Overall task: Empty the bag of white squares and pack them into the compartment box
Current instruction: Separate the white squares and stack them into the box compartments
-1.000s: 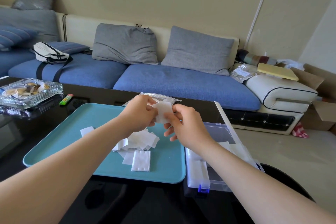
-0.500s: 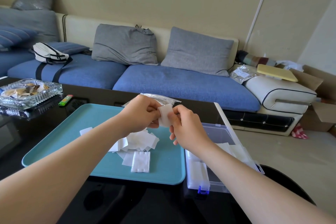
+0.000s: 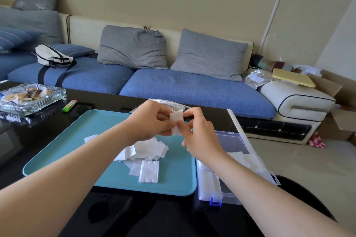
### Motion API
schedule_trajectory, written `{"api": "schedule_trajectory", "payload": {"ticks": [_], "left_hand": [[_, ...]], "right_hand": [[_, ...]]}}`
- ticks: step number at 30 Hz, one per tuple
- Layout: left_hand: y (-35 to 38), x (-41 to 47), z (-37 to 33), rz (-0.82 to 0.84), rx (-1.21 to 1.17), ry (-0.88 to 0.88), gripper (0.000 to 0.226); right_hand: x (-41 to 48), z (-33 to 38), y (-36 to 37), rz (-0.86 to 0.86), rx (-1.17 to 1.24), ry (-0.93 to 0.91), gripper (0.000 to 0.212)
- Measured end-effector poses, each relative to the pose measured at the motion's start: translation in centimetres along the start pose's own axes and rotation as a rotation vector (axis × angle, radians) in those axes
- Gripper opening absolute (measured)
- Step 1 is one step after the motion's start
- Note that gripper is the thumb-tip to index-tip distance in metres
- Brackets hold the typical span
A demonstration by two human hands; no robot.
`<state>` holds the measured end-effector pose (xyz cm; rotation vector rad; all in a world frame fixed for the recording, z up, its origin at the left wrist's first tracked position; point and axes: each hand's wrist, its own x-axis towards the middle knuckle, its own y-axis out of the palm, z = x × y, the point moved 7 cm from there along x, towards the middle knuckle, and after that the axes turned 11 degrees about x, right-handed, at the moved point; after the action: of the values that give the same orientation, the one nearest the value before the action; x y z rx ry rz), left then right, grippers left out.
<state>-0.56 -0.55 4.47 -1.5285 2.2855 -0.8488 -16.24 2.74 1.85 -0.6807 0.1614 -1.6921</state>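
Both hands hold a small stack of white squares (image 3: 176,121) upright above the teal tray (image 3: 81,131). My left hand (image 3: 152,121) grips the stack from the left, and my right hand (image 3: 198,132) pinches it from the right with thumb and fingers. A loose pile of white squares (image 3: 148,150) lies on the tray below, with one thicker pad (image 3: 149,171) in front of it and a single square (image 3: 90,138) apart at the left. The clear bag (image 3: 163,103) lies behind my hands, mostly hidden. The clear compartment box (image 3: 231,140) stands open right of the tray; white pieces lie inside.
A glass ashtray (image 3: 31,99) and a green lighter (image 3: 69,105) sit at the back left of the black table (image 3: 28,140). A blue sofa (image 3: 183,86) with grey cushions runs behind the table. The box's lid (image 3: 238,129) stands raised along its right side.
The stack between my hands has turned from broad-side view to a narrower upright one. My right hand's fingers have closed in on it. The pile on the tray is unchanged.
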Motion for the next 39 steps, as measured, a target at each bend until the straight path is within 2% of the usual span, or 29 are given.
{"api": "schedule_trajectory", "payload": {"ticks": [5,10,14,21,23,26,27,29,33,35,39], "left_hand": [[-0.2,-0.5,-0.6,0.005,-0.073,0.020,0.006],[-0.5,-0.7,-1.1,-0.039,-0.119,0.021,0.009],[-0.4,-0.4,-0.8,-0.042,-0.109,0.008,0.011],[-0.1,-0.1,-0.5,-0.071,-0.066,0.004,0.008],[0.1,0.0,-0.6,-0.054,-0.027,0.010,0.006],[0.7,-0.1,-1.0,-0.010,0.032,0.030,0.007],[1.1,-0.1,-1.1,0.004,0.055,0.035,0.008],[1.7,0.0,-1.2,0.011,0.096,0.044,0.009],[2.9,0.2,-1.6,0.011,0.103,0.038,0.033],[3.8,0.1,-2.0,0.052,0.086,0.043,0.036],[6.2,-0.3,-2.5,0.164,0.207,0.072,0.039]], "right_hand": [[0.1,0.4,0.2,0.013,0.017,-0.021,0.031],[-0.1,0.4,0.9,0.053,0.000,-0.027,0.033],[-0.1,0.4,0.7,0.050,0.025,0.005,0.047],[-0.1,1.3,0.3,0.026,0.027,-0.061,0.038],[0.0,1.2,-0.2,0.012,0.077,-0.028,0.043],[0.2,0.4,-1.1,0.051,0.117,0.112,0.061],[-0.1,0.2,-1.5,0.062,0.107,0.134,0.060],[-0.2,0.2,-2.5,0.036,0.089,0.125,0.045],[-0.9,-0.5,-3.8,0.045,0.180,0.240,0.018],[-1.6,-1.1,-4.8,0.042,0.197,0.318,0.015],[-3.0,-2.4,-7.6,0.054,0.015,0.479,0.019]]}}
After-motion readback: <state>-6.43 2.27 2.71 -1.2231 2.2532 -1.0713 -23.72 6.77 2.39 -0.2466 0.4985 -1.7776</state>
